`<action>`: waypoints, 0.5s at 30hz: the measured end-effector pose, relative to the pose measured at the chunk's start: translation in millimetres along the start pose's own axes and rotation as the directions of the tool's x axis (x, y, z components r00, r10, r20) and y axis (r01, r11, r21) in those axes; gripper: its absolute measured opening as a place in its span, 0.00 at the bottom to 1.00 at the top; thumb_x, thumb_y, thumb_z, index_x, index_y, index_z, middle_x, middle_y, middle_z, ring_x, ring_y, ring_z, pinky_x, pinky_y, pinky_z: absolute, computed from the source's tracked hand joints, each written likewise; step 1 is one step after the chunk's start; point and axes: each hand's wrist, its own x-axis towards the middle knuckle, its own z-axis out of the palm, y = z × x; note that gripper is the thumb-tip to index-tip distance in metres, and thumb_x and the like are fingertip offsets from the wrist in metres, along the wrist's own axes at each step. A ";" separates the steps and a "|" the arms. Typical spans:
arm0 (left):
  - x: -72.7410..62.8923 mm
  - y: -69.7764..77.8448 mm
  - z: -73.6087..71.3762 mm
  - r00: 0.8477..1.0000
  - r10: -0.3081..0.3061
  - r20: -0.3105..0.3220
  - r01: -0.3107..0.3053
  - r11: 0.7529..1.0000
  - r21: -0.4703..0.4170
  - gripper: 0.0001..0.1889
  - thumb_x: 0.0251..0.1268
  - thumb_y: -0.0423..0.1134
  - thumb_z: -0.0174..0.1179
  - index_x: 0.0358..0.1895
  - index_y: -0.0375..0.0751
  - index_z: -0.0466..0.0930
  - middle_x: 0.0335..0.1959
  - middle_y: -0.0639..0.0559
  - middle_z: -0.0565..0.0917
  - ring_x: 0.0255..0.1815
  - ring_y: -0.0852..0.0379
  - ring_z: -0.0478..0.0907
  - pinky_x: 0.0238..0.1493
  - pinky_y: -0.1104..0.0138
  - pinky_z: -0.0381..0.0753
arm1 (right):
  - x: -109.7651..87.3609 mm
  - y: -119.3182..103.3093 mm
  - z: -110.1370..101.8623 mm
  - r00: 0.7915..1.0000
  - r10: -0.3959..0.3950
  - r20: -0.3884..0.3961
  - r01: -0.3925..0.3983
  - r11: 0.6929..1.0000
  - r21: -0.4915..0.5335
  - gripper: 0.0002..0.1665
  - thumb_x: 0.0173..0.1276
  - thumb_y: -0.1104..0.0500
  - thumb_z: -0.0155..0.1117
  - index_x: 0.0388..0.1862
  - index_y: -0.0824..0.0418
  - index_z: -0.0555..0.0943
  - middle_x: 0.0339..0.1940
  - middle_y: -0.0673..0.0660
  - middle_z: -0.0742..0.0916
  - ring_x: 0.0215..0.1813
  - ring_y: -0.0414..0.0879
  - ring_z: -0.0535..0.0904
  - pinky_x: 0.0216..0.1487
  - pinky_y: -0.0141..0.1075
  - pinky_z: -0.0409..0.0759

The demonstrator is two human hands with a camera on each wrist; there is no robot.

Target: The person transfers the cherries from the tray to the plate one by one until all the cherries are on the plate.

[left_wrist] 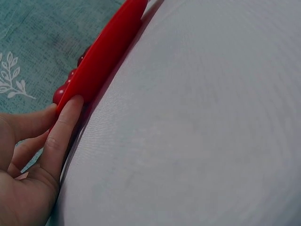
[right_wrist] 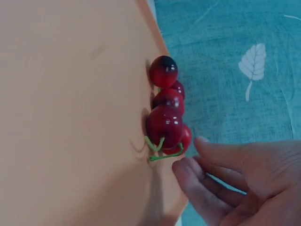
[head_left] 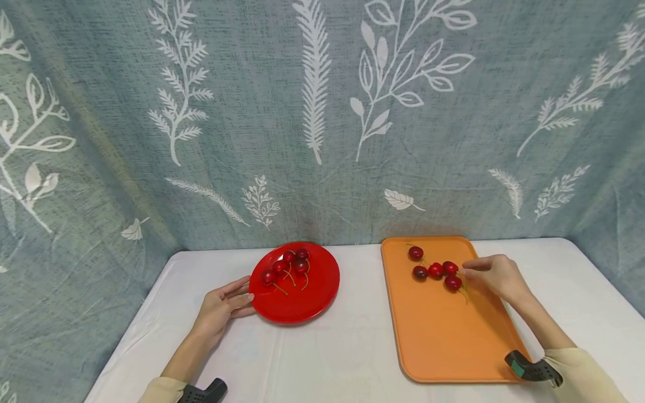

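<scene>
A round red plate (head_left: 312, 299) bears several cherries (head_left: 279, 267) with stems. My left hand (head_left: 220, 308) holds its left rim, thumb at the top edge; in the left wrist view a finger (left_wrist: 66, 125) lies against the plate's underside (left_wrist: 101, 70). Several dark red cherries (head_left: 435, 271) lie grouped at the far end of an orange tray (head_left: 448, 336). Beside the rightmost ones is my right hand (head_left: 499, 278), thumb and fingers slightly apart. The right wrist view shows its fingertips (right_wrist: 181, 169) close to a green stem (right_wrist: 164, 157), with nothing seen between them.
A white cloth (head_left: 360, 336) covers the table under plate and tray. Behind it hangs a grey-green curtain (head_left: 242, 123) with white leaf prints. The tray has a low raised rim (head_left: 390, 313). Both wrists wear dark straps (head_left: 536, 369).
</scene>
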 end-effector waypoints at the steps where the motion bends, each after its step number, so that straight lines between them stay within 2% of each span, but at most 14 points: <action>1: -0.1 -0.1 -0.3 1.000 0.000 0.000 0.000 1.000 0.000 0.28 0.68 0.25 0.55 0.71 0.27 0.62 0.64 0.30 0.71 0.42 0.55 0.86 0.46 0.61 0.86 | 0.1 1.1 0.5 1.000 0.004 0.016 -0.003 1.000 -0.010 0.20 0.67 0.54 0.67 0.46 0.72 0.85 0.42 0.67 0.88 0.50 0.66 0.80 0.44 0.51 0.81; 4: -0.5 -0.2 -0.7 1.000 0.001 -0.008 -0.001 1.000 -0.005 0.28 0.68 0.25 0.55 0.71 0.27 0.63 0.64 0.30 0.71 0.41 0.54 0.86 0.45 0.61 0.86 | -0.3 3.3 4.0 0.998 0.038 0.053 -0.038 0.999 0.015 0.21 0.66 0.55 0.67 0.46 0.73 0.85 0.37 0.65 0.89 0.44 0.61 0.83 0.38 0.41 0.82; 8: -0.9 -0.6 -0.1 1.000 0.001 -0.006 -0.001 1.000 0.009 0.28 0.69 0.27 0.55 0.71 0.28 0.63 0.65 0.30 0.70 0.42 0.54 0.86 0.45 0.61 0.86 | -1.4 4.2 8.6 0.996 0.072 0.057 -0.076 0.994 0.074 0.19 0.66 0.59 0.67 0.44 0.76 0.84 0.31 0.63 0.89 0.33 0.51 0.87 0.29 0.30 0.80; 15: -1.2 -1.3 0.2 1.000 0.021 -0.001 -0.021 1.000 0.014 0.27 0.69 0.26 0.55 0.71 0.28 0.63 0.65 0.29 0.70 0.43 0.54 0.86 0.46 0.61 0.85 | -1.1 4.9 8.3 0.996 0.085 0.028 -0.088 0.982 0.166 0.16 0.65 0.64 0.67 0.44 0.79 0.83 0.35 0.68 0.88 0.31 0.48 0.88 0.30 0.30 0.85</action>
